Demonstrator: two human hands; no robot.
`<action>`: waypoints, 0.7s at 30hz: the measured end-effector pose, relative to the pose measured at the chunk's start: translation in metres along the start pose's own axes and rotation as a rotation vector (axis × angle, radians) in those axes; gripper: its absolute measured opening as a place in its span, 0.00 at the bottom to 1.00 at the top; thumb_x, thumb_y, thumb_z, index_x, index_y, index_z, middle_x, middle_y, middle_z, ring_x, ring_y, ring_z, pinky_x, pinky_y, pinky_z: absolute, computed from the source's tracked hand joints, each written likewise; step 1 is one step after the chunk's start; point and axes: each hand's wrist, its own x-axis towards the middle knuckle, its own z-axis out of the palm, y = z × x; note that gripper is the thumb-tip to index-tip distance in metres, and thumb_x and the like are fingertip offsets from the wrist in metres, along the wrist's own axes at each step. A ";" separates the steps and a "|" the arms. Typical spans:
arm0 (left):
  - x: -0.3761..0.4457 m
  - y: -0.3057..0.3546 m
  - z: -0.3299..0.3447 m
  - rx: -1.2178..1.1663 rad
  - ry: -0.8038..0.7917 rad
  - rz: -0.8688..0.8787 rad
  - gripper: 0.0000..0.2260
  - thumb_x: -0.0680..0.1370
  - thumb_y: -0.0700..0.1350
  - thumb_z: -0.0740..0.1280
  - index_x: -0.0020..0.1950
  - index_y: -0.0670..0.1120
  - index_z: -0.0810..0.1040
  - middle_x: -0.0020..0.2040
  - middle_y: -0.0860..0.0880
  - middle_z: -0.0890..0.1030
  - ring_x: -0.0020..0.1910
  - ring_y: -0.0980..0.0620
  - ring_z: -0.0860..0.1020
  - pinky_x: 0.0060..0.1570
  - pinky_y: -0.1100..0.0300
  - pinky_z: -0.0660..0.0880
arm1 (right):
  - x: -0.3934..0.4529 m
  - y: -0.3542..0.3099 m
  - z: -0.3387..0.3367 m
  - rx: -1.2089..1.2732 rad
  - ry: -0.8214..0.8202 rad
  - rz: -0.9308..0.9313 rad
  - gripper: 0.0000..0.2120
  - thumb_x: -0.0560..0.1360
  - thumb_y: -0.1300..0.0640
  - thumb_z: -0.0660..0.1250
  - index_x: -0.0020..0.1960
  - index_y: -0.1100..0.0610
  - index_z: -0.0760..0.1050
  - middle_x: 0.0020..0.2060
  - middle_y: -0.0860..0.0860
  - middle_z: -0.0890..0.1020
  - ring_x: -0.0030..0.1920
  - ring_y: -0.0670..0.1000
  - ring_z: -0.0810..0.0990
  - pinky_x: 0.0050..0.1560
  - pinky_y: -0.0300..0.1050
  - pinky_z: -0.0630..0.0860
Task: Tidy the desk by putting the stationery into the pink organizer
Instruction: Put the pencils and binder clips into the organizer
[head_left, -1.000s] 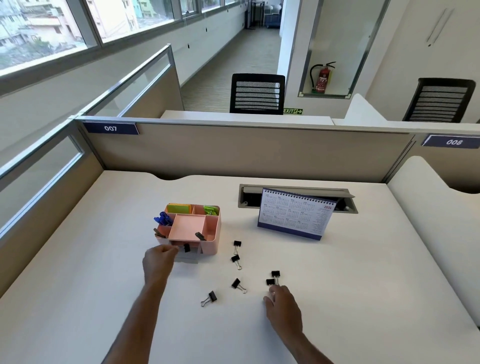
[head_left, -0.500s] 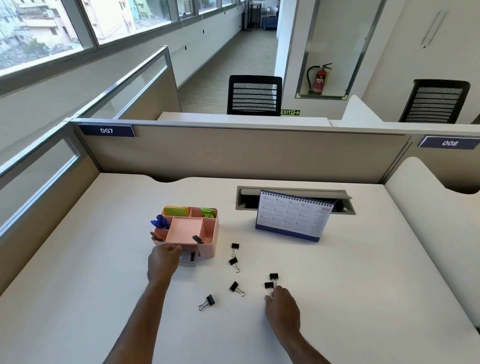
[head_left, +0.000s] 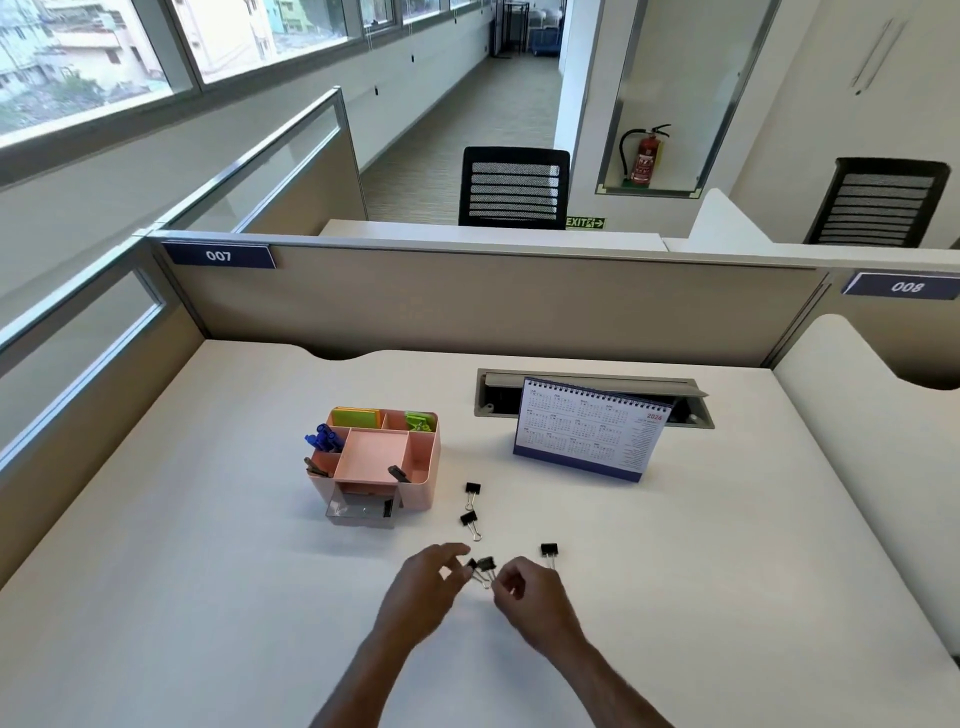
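The pink organizer (head_left: 422, 470) stands left of the desk's middle, with blue pens (head_left: 323, 436), green and yellow notes and a black clip in its compartments. Its clear drawer (head_left: 349, 513) is pulled out and has a black clip inside. Black binder clips lie on the desk: two (head_left: 471, 489) (head_left: 468, 518) right of the organizer and one (head_left: 549, 550) further right. In front of them my left hand (head_left: 423, 595) and right hand (head_left: 532, 605) meet. Each pinches a black binder clip (head_left: 485, 565), and the two clips touch between the fingertips.
A desk calendar (head_left: 587, 439) stands at the back right, in front of an open cable tray (head_left: 592, 382). Beige partitions (head_left: 493, 306) close the desk at the back and left. The white desk (head_left: 208, 597) runs to a curved side panel on the right.
My left hand has left the organizer's drawer and moved right to the clips. My right hand has lifted a clip and shifted left to meet it. The camera has tilted a little.
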 end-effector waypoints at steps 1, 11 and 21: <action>0.000 0.001 0.000 -0.004 -0.023 0.018 0.10 0.78 0.50 0.70 0.59 0.57 0.81 0.48 0.59 0.83 0.35 0.60 0.78 0.41 0.66 0.76 | -0.001 -0.004 0.001 0.035 -0.040 -0.044 0.05 0.71 0.49 0.69 0.39 0.50 0.77 0.33 0.47 0.82 0.32 0.42 0.77 0.37 0.44 0.77; 0.019 -0.011 -0.047 0.043 0.426 0.021 0.06 0.78 0.37 0.69 0.52 0.42 0.85 0.47 0.52 0.80 0.45 0.50 0.78 0.44 0.57 0.70 | 0.004 -0.004 0.002 0.004 0.027 -0.104 0.06 0.75 0.50 0.69 0.52 0.48 0.79 0.43 0.44 0.82 0.40 0.42 0.79 0.44 0.38 0.77; 0.048 -0.028 -0.097 0.042 0.691 -0.359 0.04 0.77 0.46 0.69 0.50 0.48 0.80 0.49 0.45 0.85 0.48 0.42 0.81 0.42 0.54 0.74 | 0.009 0.047 -0.017 -0.622 0.089 -0.019 0.27 0.79 0.58 0.60 0.77 0.56 0.60 0.78 0.53 0.59 0.76 0.54 0.60 0.69 0.50 0.68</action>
